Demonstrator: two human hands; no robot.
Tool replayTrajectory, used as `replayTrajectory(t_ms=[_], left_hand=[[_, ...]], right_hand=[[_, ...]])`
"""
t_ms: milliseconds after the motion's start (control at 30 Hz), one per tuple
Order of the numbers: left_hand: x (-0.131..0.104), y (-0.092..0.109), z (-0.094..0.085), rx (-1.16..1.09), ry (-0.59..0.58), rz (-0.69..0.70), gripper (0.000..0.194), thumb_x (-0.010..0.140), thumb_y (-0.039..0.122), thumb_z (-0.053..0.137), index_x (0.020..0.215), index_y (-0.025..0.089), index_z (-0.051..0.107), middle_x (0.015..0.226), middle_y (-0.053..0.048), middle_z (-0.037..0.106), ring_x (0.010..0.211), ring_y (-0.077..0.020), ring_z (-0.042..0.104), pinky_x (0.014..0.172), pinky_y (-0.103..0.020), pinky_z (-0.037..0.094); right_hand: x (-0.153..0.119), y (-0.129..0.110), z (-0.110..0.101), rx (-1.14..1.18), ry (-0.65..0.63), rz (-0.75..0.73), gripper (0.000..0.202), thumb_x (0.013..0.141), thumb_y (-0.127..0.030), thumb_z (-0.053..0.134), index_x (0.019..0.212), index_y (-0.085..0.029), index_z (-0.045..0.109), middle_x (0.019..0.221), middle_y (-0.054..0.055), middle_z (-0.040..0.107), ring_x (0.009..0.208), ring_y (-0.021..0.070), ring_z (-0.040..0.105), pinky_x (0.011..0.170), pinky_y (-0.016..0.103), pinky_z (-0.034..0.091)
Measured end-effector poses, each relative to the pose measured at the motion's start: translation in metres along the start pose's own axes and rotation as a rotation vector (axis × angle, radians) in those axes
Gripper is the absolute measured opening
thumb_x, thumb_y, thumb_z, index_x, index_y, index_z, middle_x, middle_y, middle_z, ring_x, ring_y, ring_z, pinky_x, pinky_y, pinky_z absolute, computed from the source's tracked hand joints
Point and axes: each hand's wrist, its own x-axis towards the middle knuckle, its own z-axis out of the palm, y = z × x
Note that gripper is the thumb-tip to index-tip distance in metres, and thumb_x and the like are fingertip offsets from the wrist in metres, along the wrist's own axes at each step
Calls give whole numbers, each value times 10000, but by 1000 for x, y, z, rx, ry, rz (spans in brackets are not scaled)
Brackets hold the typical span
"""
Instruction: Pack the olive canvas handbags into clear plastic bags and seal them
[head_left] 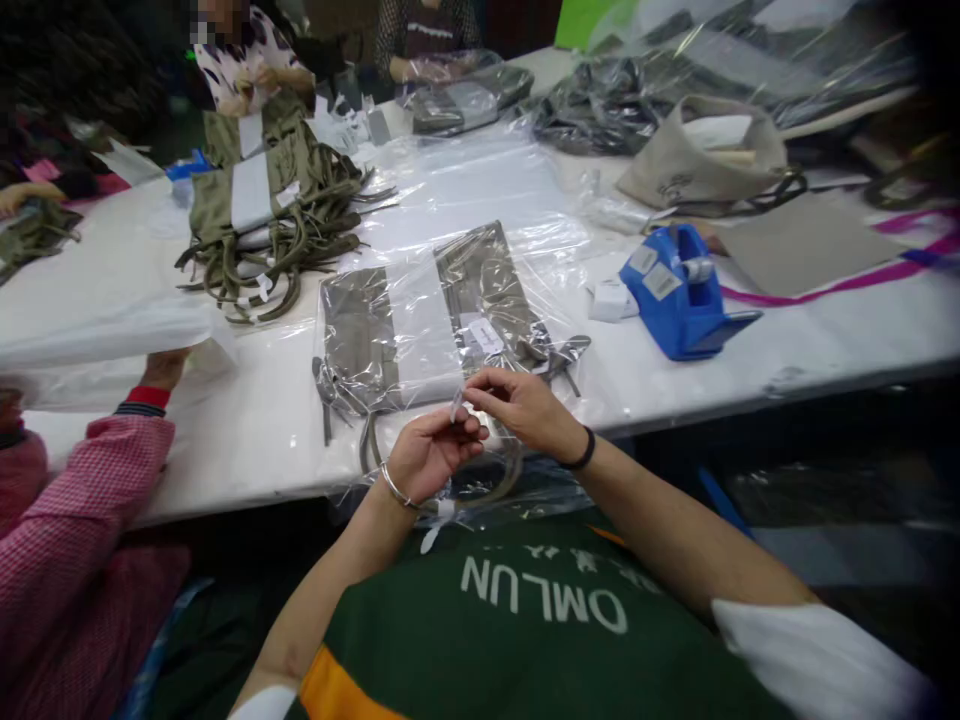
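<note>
My left hand [435, 456], with a metal bangle at its wrist, is turned palm up with fingers curled and the thumb against a small white strip [456, 403]. My right hand [529, 412] pinches the same strip from the other side between thumb and fingertips. Whether the strip is a sticker or a tag I cannot tell. Beneath both hands lies a folded olive bag [480, 285] inside a clear plastic bag [300, 385]. A white paper band [420, 310] wraps the folded bag, and a white label [486, 335] shows beside the band. Its handles hang toward the table edge.
A blue tape dispenser [671, 295] stands to the right, near a grey fabric bag [697, 160]. Banded olive bags [251, 190] are piled at the back left. At left, a co-worker's checked sleeve [97, 490] reaches over the table. Two more people sit opposite.
</note>
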Motion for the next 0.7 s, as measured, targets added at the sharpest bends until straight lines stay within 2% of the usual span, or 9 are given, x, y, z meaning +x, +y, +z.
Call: replayTrajectory(t_ms=[100,200,367,433,533,600,667,700], left_hand=[[-1,-6,-12,101,60,72,210,818,314,689,865,109,700,826,-86,667,821,-180,651,701,-273,535],[-1,-9,-19,243,170,244,270,837,336,672,974,107,713,927,-116,700,895,-200,653,704,-279,522],[-4,-5,-25,480,219,434,306,796,250,707,1091,177,670,1047,-81,707,1061,-218,637,787,-278,509],[-2,0,-28,581,247,492,278,808,300,719,1057,186,670,1024,-62,705,1002,-204,650,777,-274,509],[6,15,-41,769,373,601,252,842,425,695,886,177,683,843,-22,685,791,-150,634,734,-257,496],[14,34,-55,875,468,684,293,851,469,674,832,177,683,773,-5,664,721,-130,606,715,-244,482],[24,61,-74,939,560,757,315,850,494,661,847,180,688,765,1,665,701,-123,595,691,-233,469],[30,78,-84,969,604,781,321,845,498,660,850,179,691,764,3,668,696,-121,592,684,-230,465]], right_hand=[[-1,7,4,-8,50,51,249,887,-392,640,869,-156,716,820,24,723,754,145,644,714,257,491],[-1,13,7,21,92,110,264,878,-403,644,862,-153,724,811,25,722,750,145,632,709,258,477],[3,22,15,31,106,179,311,856,-450,654,859,-150,736,784,27,714,714,147,621,671,264,475],[8,22,19,12,79,180,311,862,-453,645,852,-157,740,785,27,720,715,150,633,677,269,488],[23,21,24,-39,29,155,301,884,-441,623,864,-168,747,814,36,740,750,167,671,712,286,524],[38,23,25,-83,22,101,308,905,-408,601,1069,-183,731,943,55,760,838,187,703,764,310,557],[55,32,26,-188,45,-2,452,925,-359,575,1351,-210,586,1155,81,728,1001,209,699,864,357,571],[63,39,25,-276,55,-64,524,928,-335,568,1434,-215,504,1258,94,686,1111,224,667,941,393,553]])
